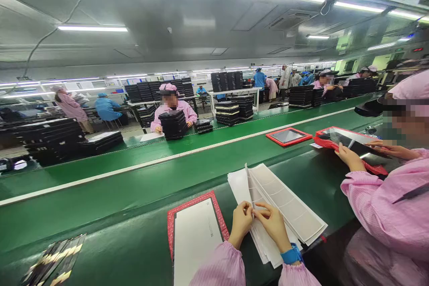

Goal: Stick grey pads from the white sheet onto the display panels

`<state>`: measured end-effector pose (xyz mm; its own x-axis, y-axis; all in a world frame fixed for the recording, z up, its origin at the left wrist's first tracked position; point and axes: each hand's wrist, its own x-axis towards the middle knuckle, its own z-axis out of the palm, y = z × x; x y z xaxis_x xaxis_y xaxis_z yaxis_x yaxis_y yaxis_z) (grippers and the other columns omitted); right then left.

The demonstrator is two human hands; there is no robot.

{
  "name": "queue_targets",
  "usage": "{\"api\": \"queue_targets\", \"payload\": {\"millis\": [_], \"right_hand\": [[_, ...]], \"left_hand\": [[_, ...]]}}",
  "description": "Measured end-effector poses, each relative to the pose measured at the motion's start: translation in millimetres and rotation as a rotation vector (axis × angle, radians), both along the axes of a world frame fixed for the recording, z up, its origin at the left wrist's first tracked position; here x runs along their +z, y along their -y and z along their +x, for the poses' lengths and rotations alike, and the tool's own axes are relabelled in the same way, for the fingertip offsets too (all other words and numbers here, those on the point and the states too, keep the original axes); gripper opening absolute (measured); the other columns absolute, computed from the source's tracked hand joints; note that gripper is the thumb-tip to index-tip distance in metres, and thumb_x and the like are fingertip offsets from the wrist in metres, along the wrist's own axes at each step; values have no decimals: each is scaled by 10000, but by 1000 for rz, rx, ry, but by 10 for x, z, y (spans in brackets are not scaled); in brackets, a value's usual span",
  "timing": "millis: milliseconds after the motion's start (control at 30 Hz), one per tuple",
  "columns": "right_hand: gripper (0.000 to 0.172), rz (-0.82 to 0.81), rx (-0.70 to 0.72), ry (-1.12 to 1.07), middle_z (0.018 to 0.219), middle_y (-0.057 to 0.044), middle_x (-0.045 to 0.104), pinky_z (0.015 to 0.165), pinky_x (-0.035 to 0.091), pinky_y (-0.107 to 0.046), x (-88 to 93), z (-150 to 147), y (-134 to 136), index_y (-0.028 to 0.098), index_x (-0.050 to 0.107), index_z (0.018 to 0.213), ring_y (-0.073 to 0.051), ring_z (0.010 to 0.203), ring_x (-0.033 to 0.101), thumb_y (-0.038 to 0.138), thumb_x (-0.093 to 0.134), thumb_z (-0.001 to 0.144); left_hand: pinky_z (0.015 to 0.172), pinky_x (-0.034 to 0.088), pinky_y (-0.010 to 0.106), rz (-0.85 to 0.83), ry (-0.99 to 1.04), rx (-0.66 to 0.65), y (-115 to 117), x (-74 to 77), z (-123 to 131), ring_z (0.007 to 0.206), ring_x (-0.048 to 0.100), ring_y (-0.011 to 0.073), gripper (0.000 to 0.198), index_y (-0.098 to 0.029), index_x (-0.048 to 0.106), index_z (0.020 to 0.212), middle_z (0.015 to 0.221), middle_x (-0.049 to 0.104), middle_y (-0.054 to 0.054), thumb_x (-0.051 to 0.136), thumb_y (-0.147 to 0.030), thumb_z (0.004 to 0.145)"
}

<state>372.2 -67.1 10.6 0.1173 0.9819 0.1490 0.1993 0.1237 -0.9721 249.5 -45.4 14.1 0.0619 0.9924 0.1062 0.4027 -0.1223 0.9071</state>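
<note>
In front of me lies a stack of pale sheets, the top ones divided into rectangular panels by thin lines. One sheet stands partly lifted at its left edge. My left hand pinches this edge between thumb and fingers. Close beside it, my right hand, with a blue band at the wrist, has thumb and fingertips together on the same sheet. To the left, a white flat panel with small print and a dark border rests on a red bubble-wrap pouch.
Dark strips with tan patches lie at lower left. A green conveyor belt runs across. At right, a co-worker in pink handles a dark glossy panel over red wrap. Stacks of black trays stand across the belt near another person.
</note>
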Motion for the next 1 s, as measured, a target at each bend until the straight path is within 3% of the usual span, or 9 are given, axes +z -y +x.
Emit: {"api": "queue_targets", "payload": {"millis": [300, 467, 667, 833, 1000], "right_hand": [[312, -7, 51, 11, 787, -71, 729, 745, 536, -334, -18, 33, -32, 153, 627, 953, -229, 759, 686, 358, 598, 721], [347, 15, 38, 67, 709, -43, 720, 683, 531, -330, 30, -17, -9, 155, 577, 1029, -219, 721, 679, 324, 563, 727], [396, 61, -16, 191, 604, 30, 660, 594, 488, -311, 168, 53, -61, 194, 507, 1091, -190, 594, 638, 271, 516, 703], [426, 70, -107, 265, 636, 24, 656, 650, 474, -329, 323, 223, -124, 211, 463, 1128, -194, 634, 639, 287, 499, 710], [403, 45, 17, 234, 660, 14, 694, 621, 504, -284, 314, 58, -138, 216, 476, 1066, -183, 655, 666, 296, 557, 679]], "left_hand": [[566, 351, 206, -17, 16, -5, -11, -22, -19, 559, 472, 105, 153, -185, 536, 641, 584, 514, -34, 427, -172, 747], [566, 355, 205, -19, 4, 1, -18, -39, -30, 560, 486, 106, 147, -185, 533, 637, 598, 530, -30, 431, -168, 742], [593, 366, 240, -5, -35, 90, -2, -65, -32, 605, 532, 143, 170, -170, 543, 641, 636, 589, 23, 424, -200, 759], [582, 365, 252, 7, -50, 148, 7, -63, -22, 596, 546, 157, 199, -162, 548, 618, 623, 602, 45, 419, -213, 761], [597, 378, 232, 50, -33, 117, 32, -46, -27, 616, 549, 139, 199, -169, 579, 675, 667, 619, 25, 427, -245, 779]]}}
